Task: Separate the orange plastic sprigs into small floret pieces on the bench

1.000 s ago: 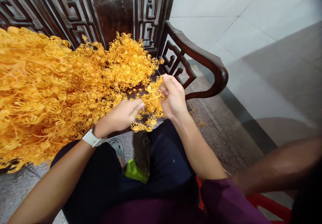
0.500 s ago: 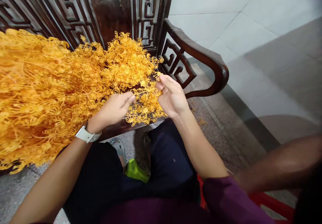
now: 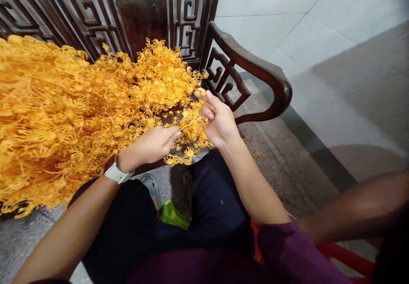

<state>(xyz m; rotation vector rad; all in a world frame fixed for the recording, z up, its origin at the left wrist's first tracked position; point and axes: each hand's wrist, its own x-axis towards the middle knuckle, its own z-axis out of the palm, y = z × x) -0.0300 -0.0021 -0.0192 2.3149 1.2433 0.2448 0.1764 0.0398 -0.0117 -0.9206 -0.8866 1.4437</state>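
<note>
And here we are, right at the edge of a carved dark wood seat [image 3: 179,118], with a huge bundle of orange-yellow branching sprigs [image 3: 64,105] heaped across it, filling the left of the frame and spilling past the front edge! The left hand [image 3: 148,145] comes in from the lower left, fingers close together and pointing right, pinching a thin orange sprig [image 3: 191,124] at its near end. That sprig runs across to the right hand [image 3: 219,122], just beside it at the centre of the frame, curled narrow around the far end, with the top digit lifted clear and a tiny orange fleck on its tip. The sprig's lower twigs sit right up against the big bundle, so it's hard to tell where one ends and the other begins! A white watch [image 3: 116,174] rides on the left wrist, and a purple sleeve [image 3: 287,250] shows at the bottom right. Below, dark trousers [image 3: 217,199] cover the lap, with a bright green object [image 3: 172,216] down by the feet. Out at the lower right, another person's forearm [image 3: 351,207] reaches across, blurred, above a red stool [image 3: 345,258], and the curved wooden armrest [image 3: 255,62] sweeps along the upper middle.
</note>
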